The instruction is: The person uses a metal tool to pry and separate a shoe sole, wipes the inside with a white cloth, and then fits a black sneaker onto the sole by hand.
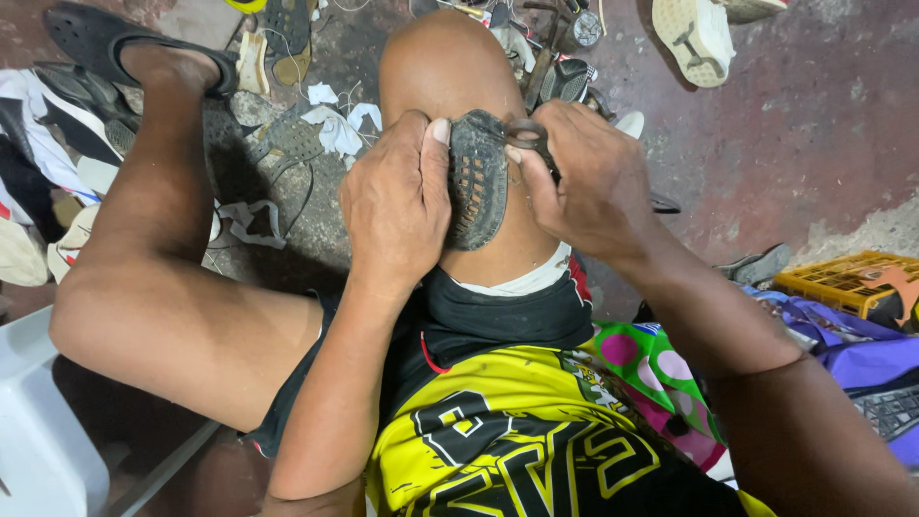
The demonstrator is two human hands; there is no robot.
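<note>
Two bare hands meet over a worn dark shoe sole (478, 182) that rests against the person's raised right knee (442, 67). The left hand (394, 206) wraps around the sole's left edge, its fingers curled over the rim and its thumb pressed flat along the top, so it is clenched on the sole and pins it to the leg. The right hand (579, 177) sits just beside the sole on the other side, its fingers closed around a pair of dark metal scissors (531, 139); the finger loop shows near the sole's upper right edge, touching or almost touching it, while the blades are hidden behind the hand. The sole stands nearly upright, its gridded tread facing the camera, its surface scuffed and grey.

Below the hands lie black shorts and a yellow and black jersey (507, 431). The left leg stretches out to the left, its foot in a black sandal (105, 43) on the reddish concrete floor (814, 124). Between the legs the floor is littered with shoe parts, soles and white scraps (335, 124). A pale shoe sole (694, 38) lies upside down near the top edge. On the right a yellow plastic crate (842, 278) sits beside purple fabric (852, 345), and a white plastic stool (38, 421) shows at the lower left
</note>
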